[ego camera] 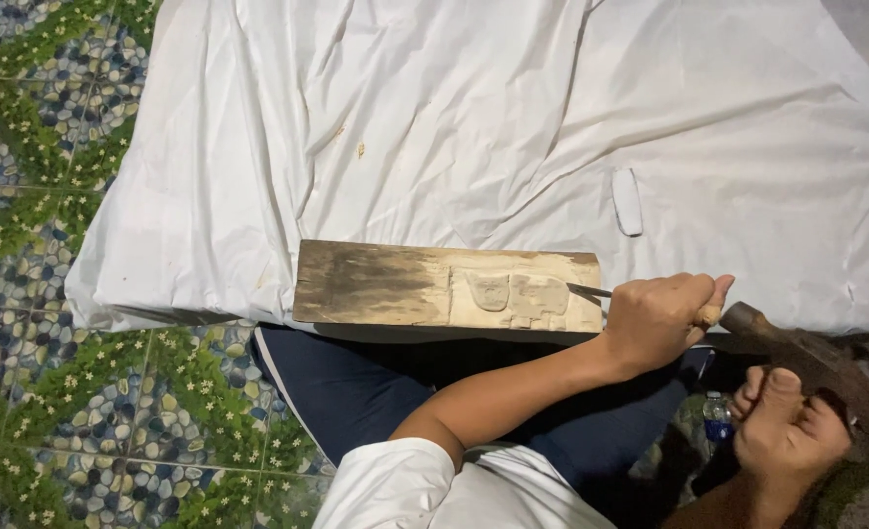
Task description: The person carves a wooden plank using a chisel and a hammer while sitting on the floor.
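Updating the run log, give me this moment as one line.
left hand: grips chisel | tip on wooden plank | right hand: holds mallet | white cloth beneath

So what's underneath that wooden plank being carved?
The wooden plank rests across the person's lap, on dark blue trousers at its near edge. Its far edge meets a white sheet spread over the patterned floor. What lies directly beneath is hidden.

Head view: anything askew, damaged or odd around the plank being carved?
Little stands out. The plank lies level, dark-stained at its left end, pale where carved. The left hand holds a chisel to its right end; the right hand grips a mallet. The white sheet is rumpled, with a few wood chips.
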